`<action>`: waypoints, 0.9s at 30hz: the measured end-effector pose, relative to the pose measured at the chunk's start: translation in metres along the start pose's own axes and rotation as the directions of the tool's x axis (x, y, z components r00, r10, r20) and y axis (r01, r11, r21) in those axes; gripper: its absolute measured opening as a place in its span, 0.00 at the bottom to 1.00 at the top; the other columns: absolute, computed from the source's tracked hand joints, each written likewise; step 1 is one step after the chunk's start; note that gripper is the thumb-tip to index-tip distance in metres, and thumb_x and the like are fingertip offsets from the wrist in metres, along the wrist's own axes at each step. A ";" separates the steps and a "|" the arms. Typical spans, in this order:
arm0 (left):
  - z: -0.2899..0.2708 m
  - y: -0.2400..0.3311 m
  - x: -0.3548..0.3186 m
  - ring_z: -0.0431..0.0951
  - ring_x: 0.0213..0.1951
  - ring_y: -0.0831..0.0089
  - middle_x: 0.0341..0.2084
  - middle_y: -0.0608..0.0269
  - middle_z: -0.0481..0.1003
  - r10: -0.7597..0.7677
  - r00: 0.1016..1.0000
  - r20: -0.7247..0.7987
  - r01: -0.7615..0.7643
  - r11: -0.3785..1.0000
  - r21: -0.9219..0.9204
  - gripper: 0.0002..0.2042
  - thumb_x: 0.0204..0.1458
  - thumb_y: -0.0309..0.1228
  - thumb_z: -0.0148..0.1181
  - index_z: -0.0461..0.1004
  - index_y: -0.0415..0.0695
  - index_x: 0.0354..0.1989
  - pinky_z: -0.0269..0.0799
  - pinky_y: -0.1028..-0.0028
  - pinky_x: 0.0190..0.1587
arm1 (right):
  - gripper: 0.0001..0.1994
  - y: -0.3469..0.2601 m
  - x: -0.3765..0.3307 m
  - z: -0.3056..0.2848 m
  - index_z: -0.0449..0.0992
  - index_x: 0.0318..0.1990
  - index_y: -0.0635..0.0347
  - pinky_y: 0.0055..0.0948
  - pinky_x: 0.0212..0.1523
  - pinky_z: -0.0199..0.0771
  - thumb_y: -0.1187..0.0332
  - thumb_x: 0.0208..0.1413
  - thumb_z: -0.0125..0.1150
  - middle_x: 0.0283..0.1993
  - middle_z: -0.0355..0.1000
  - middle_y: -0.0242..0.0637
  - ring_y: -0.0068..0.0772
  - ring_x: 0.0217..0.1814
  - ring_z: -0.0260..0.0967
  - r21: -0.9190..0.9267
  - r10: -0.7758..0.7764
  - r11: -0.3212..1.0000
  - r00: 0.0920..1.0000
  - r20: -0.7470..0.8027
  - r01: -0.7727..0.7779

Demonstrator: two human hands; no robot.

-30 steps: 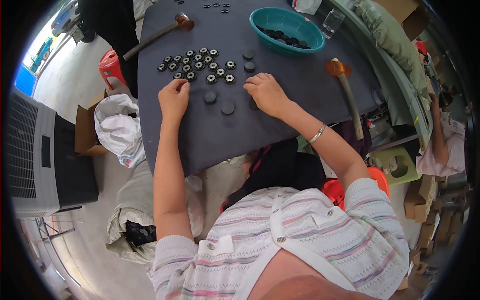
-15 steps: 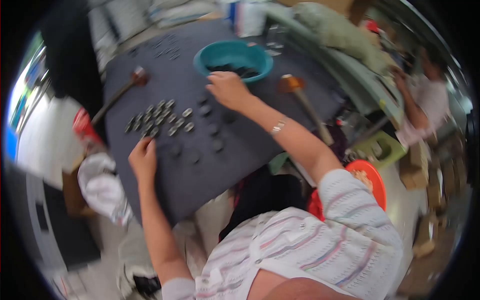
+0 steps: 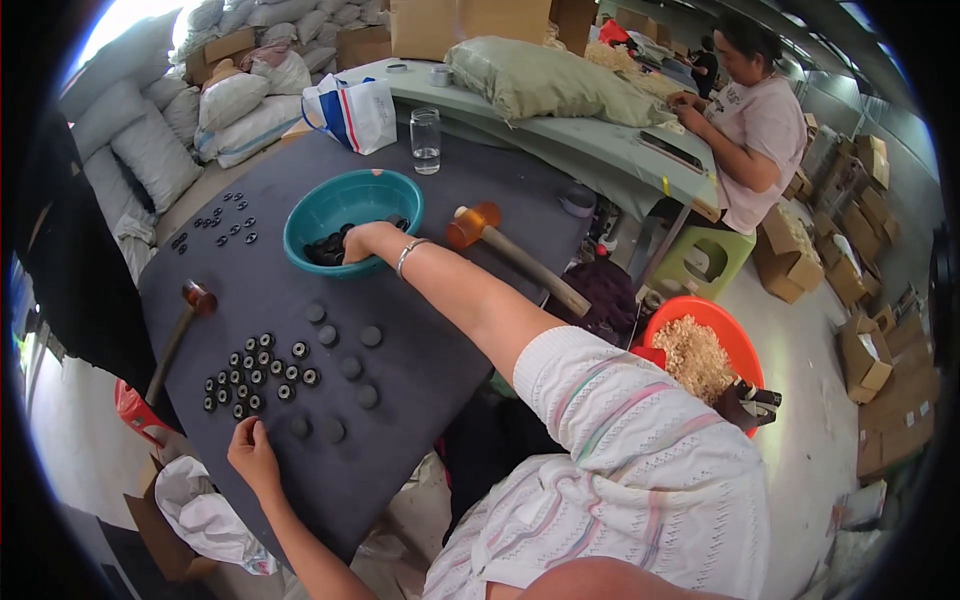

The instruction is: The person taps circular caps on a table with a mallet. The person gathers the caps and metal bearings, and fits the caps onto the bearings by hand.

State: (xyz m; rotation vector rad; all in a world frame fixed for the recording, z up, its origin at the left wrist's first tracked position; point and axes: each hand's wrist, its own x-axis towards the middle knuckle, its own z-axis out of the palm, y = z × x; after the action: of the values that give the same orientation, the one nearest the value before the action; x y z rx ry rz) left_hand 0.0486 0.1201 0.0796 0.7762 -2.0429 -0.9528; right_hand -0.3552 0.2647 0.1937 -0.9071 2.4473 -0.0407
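My right hand (image 3: 368, 243) reaches down into a teal basin (image 3: 308, 210), its fingers hidden among the black round pieces (image 3: 325, 248) inside. My left hand (image 3: 252, 456) is by the table's near-left edge, fingers curled and thumb drawn in. Whether something small sits in that pinch I cannot make out. Just beyond it lies a cluster of small black wheels with metal centres (image 3: 258, 377). To the right of the cluster, several plain black discs (image 3: 350, 368) lie spread on the dark tabletop (image 3: 440, 350).
One amber-headed mallet (image 3: 520, 262) lies right of the basin, another mallet (image 3: 180, 340) at left. Small dark parts (image 3: 228, 222) lie at the far left. A glass of water (image 3: 425, 150) and a bag (image 3: 350, 115) stand behind. A co-worker (image 3: 750, 140) sits at the neighbouring table (image 3: 600, 150).
My right hand has gone from above the basin's near rim down into it. My left hand remains beside the wheel cluster. The view has shifted, showing more of the room behind.
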 end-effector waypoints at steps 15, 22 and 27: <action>-0.004 0.006 -0.002 0.75 0.29 0.80 0.27 0.64 0.78 -0.008 1.000 0.021 0.007 1.000 0.008 0.06 0.56 0.23 0.59 0.78 0.34 0.38 0.72 0.76 0.35 | 0.23 0.008 0.038 0.026 0.75 0.59 0.57 0.49 0.61 0.72 0.63 0.54 0.60 0.65 0.66 0.50 0.50 0.69 0.61 -0.090 0.052 0.992 0.951 -0.306 -0.083; -0.003 0.002 -0.001 0.72 0.27 0.81 0.24 0.66 0.77 -0.003 1.000 0.013 0.003 1.000 -0.002 0.06 0.56 0.24 0.59 0.78 0.35 0.37 0.69 0.77 0.32 | 0.19 0.009 0.046 0.029 0.78 0.55 0.54 0.43 0.57 0.74 0.67 0.54 0.61 0.63 0.68 0.51 0.49 0.67 0.63 -0.093 -0.005 0.995 0.946 -0.323 -0.027; -0.003 0.005 0.000 0.71 0.25 0.81 0.22 0.68 0.76 -0.021 1.000 0.004 0.021 1.000 -0.004 0.06 0.55 0.24 0.59 0.79 0.35 0.37 0.69 0.77 0.31 | 0.18 0.006 0.028 0.023 0.80 0.52 0.59 0.42 0.55 0.76 0.67 0.54 0.63 0.58 0.73 0.50 0.49 0.60 0.72 -0.121 -0.053 0.993 0.953 -0.300 0.017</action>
State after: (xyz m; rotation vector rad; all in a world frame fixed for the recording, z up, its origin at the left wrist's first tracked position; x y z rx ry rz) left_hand 0.0497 0.1220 0.0849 0.7959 -2.0397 -0.9708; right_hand -0.3656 0.2556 0.1595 -1.0630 2.7406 -0.0527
